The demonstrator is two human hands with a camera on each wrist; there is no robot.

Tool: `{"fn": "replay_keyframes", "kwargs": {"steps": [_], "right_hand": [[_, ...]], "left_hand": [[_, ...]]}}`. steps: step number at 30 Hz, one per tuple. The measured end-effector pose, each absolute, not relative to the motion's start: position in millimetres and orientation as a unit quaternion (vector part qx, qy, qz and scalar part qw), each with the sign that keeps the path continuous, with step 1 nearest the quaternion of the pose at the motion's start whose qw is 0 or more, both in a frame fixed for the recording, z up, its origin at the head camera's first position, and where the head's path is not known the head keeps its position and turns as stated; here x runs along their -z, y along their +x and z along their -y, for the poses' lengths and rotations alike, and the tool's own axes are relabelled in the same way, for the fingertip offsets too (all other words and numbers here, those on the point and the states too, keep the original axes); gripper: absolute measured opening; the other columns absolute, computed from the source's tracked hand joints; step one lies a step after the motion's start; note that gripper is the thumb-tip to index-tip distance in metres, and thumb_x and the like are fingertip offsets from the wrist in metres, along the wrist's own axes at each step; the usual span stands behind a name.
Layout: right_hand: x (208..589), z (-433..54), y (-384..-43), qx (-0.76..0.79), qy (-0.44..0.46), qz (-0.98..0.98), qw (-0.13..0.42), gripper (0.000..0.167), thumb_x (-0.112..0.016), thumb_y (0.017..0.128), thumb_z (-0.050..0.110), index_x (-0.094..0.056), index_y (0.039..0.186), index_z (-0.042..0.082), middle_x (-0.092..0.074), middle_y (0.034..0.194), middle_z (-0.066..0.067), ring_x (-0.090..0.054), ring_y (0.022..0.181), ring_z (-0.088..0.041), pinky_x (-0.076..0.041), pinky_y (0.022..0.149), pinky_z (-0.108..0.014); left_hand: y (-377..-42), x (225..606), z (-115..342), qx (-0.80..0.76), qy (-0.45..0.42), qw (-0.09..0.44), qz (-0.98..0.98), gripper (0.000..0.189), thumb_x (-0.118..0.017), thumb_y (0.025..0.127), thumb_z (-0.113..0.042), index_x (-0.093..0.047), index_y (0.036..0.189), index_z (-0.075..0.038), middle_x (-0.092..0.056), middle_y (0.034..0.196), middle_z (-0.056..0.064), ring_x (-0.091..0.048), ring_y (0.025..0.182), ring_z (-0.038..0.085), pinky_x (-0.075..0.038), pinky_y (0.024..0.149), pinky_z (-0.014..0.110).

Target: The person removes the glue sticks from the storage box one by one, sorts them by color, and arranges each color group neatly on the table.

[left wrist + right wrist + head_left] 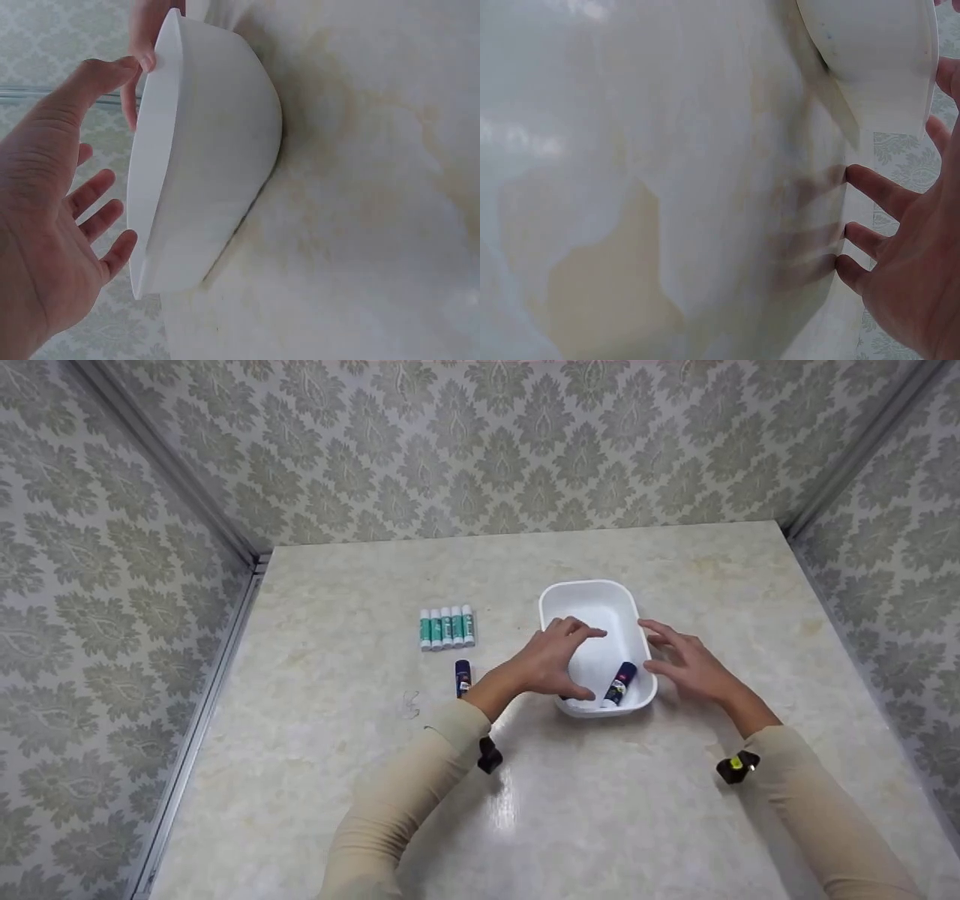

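Note:
A white plastic basin stands on the table, with a dark blue glue stick lying tilted in its near right corner. Over the basin's left side is my left hand, thumb and fingers spread, nothing seen in its grasp. Part of another dark item shows below that hand, mostly hidden. My right hand is at the basin's right rim, fingers apart; in the right wrist view its fingertips are at the basin wall. From the left wrist view, the left palm faces the basin's side without gripping it.
Several green-and-white glue sticks lie side by side left of the basin. Nearer, a dark blue glue stick is partly covered by the left wrist. Patterned walls border the pale table.

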State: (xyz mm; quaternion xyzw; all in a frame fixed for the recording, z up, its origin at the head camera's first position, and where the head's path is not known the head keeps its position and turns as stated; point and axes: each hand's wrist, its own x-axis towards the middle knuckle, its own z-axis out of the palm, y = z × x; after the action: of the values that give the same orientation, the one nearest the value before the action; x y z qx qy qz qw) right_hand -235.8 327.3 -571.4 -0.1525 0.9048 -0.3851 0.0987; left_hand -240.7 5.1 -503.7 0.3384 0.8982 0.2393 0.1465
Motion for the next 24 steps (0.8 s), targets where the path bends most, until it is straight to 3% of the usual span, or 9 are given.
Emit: {"fn": "replay_keyframes", "kwargs": {"steps": [5,9,16,21,24], "right_hand": [[570,-327,-236,0.377,-0.147,-0.908,0.104,0.074,-0.07,0.111,0.033,-0.036,0.177,0.024,-0.055,0.168,-0.032,-0.031,0.166,-0.059,-0.014,0.132,-0.088],[571,-328,-235,0.383,-0.159,-0.905,0.094,0.073,-0.071,0.111,0.03,-0.038,0.176,0.023,-0.058,0.165,-0.033,-0.037,0.164,-0.059,-0.017,0.132,-0.087],[574,-328,-237,0.407,-0.195,-0.89,0.068,0.07,-0.073,0.109,0.018,-0.044,0.173,0.014,-0.064,0.157,-0.036,-0.053,0.155,-0.057,-0.025,0.133,-0.081],[573,-328,-237,0.409,-0.196,-0.889,0.067,0.07,-0.074,0.109,0.017,-0.044,0.172,0.013,-0.064,0.156,-0.036,-0.054,0.155,-0.057,-0.025,0.133,-0.081],[572,-328,-236,0.406,-0.188,-0.891,0.071,0.07,-0.073,0.109,0.019,-0.043,0.173,0.016,-0.064,0.158,-0.035,-0.052,0.157,-0.056,-0.023,0.133,-0.083]], "left_hand": [[-243,505,-15,-0.233,0.359,0.166,-0.888,0.095,-0.095,0.089,-0.04,-0.049,0.169,-0.021,-0.054,0.163,0.011,-0.047,0.154,0.031,-0.047,0.125,0.055],[-245,509,-23,-0.228,0.377,0.184,-0.879,0.092,-0.094,0.091,-0.038,-0.05,0.169,-0.019,-0.058,0.162,0.012,-0.05,0.151,0.031,-0.047,0.125,0.051],[-267,539,-43,-0.213,0.362,0.22,-0.881,0.098,-0.098,0.087,-0.039,-0.048,0.171,-0.026,-0.062,0.161,0.006,-0.053,0.151,0.026,-0.048,0.127,0.042],[-287,565,-59,-0.198,0.346,0.25,-0.882,0.104,-0.1,0.084,-0.043,-0.044,0.172,-0.035,-0.06,0.163,-0.005,-0.051,0.154,0.016,-0.044,0.13,0.033],[-280,549,-62,-0.197,0.341,0.267,-0.879,0.104,-0.099,0.086,-0.037,-0.043,0.173,-0.035,-0.057,0.166,-0.001,-0.049,0.157,0.019,-0.043,0.132,0.034]]}}
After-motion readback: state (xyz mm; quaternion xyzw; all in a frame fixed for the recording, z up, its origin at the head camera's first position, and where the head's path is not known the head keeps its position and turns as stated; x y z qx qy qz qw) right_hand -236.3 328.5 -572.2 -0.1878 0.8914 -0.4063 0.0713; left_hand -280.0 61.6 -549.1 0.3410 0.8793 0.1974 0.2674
